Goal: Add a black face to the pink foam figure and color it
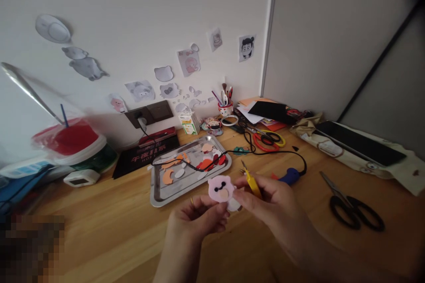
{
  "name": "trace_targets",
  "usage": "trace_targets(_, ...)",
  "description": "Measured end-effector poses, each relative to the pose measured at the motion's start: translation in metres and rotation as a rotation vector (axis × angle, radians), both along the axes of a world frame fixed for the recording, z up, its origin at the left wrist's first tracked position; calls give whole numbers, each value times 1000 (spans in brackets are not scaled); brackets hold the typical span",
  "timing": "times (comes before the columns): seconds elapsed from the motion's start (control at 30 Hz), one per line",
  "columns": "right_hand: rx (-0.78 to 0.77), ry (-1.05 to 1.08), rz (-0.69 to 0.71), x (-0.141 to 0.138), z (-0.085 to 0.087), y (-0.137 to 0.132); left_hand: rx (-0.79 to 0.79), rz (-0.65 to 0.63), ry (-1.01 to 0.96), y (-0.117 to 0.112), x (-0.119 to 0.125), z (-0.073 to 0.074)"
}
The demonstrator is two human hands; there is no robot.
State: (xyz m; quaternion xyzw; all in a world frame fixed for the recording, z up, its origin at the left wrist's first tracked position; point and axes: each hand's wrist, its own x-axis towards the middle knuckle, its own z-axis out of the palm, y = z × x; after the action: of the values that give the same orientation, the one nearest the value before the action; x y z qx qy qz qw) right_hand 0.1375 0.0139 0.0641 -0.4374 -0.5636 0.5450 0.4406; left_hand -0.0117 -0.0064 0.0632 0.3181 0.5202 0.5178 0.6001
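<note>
My left hand pinches a small pink felt animal face from below, holding it up over the wooden desk. My right hand is closed round yellow-handled tweezers or snips and also touches the right edge of the pink face and a white piece under it. Just behind the hands lies a metal tray with several orange, red and white felt cut-outs.
Black scissors lie at the right, a blue-handled corded tool behind my right hand. Red and yellow scissors, a pen cup, papers, a tablet on cloth, a red-lidded container and a wall socket line the back.
</note>
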Motion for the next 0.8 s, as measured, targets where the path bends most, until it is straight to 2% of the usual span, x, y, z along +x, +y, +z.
trace_targets(0.1,150,-118,-20,1,5,-1,-11,-23,-5,-2,1,-2)
trace_targets(0.2,272,-214,-111,7,5,1,-22,-47,-8,-3,0,-2)
trace_targets(0.33,276,-150,-250,21,5,11,-33,-50,-14,-3,-3,-3)
trace_targets(0.4,242,-125,-233,25,6,14,-33,-52,-11,-3,-4,-3)
trace_targets(0.53,239,-254,42,19,7,12,-29,-90,11,-3,-3,-4)
trace_targets(0.6,314,-338,104,15,8,11,-26,-113,27,-3,-5,-5)
trace_targets(0.7,449,-392,-17,17,12,15,-5,-102,102,-1,-14,-4)
trace_targets(0.8,391,-273,-122,26,19,24,51,-73,257,3,-26,-1)
